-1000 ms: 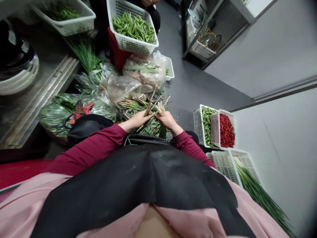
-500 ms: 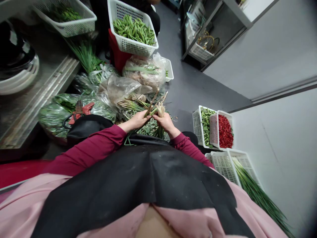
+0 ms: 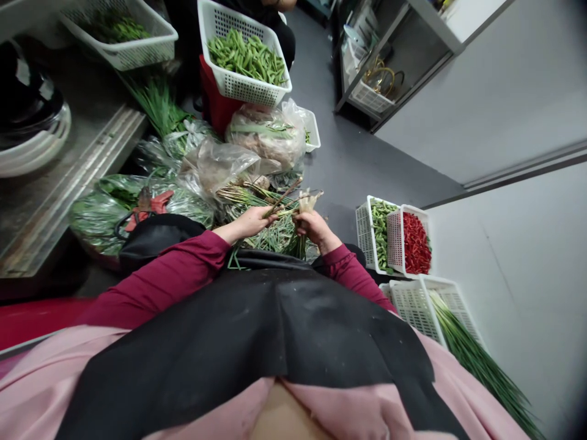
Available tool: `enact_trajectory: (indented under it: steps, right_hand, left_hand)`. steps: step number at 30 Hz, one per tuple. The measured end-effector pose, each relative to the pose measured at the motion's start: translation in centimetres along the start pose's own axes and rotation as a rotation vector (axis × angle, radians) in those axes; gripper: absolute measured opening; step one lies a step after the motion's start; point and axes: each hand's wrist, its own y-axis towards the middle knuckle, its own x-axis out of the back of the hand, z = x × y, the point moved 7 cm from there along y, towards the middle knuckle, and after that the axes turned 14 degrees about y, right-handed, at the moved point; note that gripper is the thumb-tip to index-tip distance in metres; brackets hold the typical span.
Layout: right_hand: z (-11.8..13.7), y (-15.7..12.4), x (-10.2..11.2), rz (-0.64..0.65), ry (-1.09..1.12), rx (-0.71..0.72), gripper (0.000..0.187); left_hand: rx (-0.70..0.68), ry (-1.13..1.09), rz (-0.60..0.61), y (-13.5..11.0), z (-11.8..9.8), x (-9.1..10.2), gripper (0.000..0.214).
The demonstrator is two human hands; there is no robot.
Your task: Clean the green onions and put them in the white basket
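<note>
White stem ends topped the green scallion bunch (image 3: 307,201), just beyond the far edge of the black apron (image 3: 247,330). The right hand (image 3: 314,227) had its grip closed round it; the left hand (image 3: 251,221) pinched thin brownish stalks (image 3: 286,195). Loose greens (image 3: 275,238) lay past the apron. Farther out, grey floor (image 3: 337,168) stretched toward white baskets (image 3: 365,232) right of the apron.

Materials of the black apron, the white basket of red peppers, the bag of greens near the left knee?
Black apron: likely rubber or coated vinyl; smooth, soft sheen, no weave visible.
White basket: probably moulded plastic; even colour, regular perforations.
Bag of greens: thin clear plastic film, by its glossy wrinkles and the leaves showing through; exact polymer can't be told.
</note>
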Motion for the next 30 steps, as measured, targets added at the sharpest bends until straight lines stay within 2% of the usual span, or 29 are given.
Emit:
enact_trajectory:
  steps: [3,6,9,11,13,16,18,20,22,24,27,30]
  right_hand:
    - [3.5,-0.2,2.0,-0.050,0.263,0.104,0.017]
    - [8.3,-1.3,5.4,-0.116,0.400,0.251,0.020]
    - [12.6,-2.9,8.5,-0.143,0.364,0.392,0.028]
    - [14.0,-3.7,9.8,-0.200,0.199,0.460,0.031]
    - [13.5,-3.8,10.2,-0.284,-0.018,0.466,0.025]
    - [9.5,-2.3,8.9,-0.298,-0.226,0.332,0.013]
    - [6.2,-0.9,7.1,-0.263,-0.345,0.253,0.020]
    - [4.3,0.0,5.6,-0.302,-0.475,0.284,0.026]
    - [3.6,0.4,4.1,-0.343,-0.486,0.367,0.034]
    - [3.3,0.6,2.7,-0.321,-0.395,0.413,0.037]
    - [3.2,0.9,1.0,-0.245,-0.264,0.415,0.036]
    - [3.6,0.7,0.4,-0.189,-0.237,0.406,0.038]
  left_hand:
    - [0.027,-0.018,-0.012,0.1,0.9,0.4,0.039]
    - [0.034,0.016,-0.046,0.0,1.9,1.2,0.041]
    - [0.048,0.038,-0.068,-0.3,2.7,2.0,0.040]
    - [0.081,0.033,-0.072,-0.6,3.1,2.6,0.038]
    - [0.116,0.001,-0.073,-0.9,3.3,3.0,0.035]
    - [0.136,-0.051,-0.067,-1.3,3.2,3.2,0.033]
    - [0.133,-0.034,-0.088,-1.3,3.1,3.1,0.032]
    - [0.125,0.011,-0.126,-1.3,3.1,3.1,0.032]
    - [0.107,0.053,-0.144,-1.3,2.9,2.8,0.033]
    - [0.077,0.089,-0.135,-1.3,2.5,2.5,0.034]
    - [0.031,0.112,-0.138,-1.3,1.7,2.4,0.035]
    - [0.054,0.035,-0.129,-1.2,1.3,2.6,0.036]
